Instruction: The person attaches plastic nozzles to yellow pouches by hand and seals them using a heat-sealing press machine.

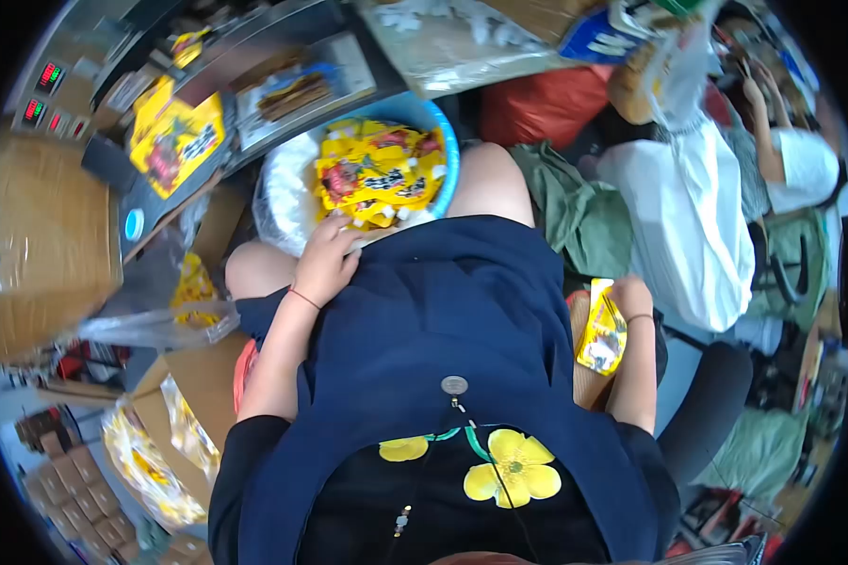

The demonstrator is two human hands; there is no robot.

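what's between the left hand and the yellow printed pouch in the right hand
Mostly the dark navy cloth apron over the lap, then a narrow tan strip beside the pouch in the right hand, as the head view shows.

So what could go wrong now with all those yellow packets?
The yellow packet might slip and fall, as the right hand seems to have it only near its edge. The blue tub is by the knees, so a bump could spill the packets inside.
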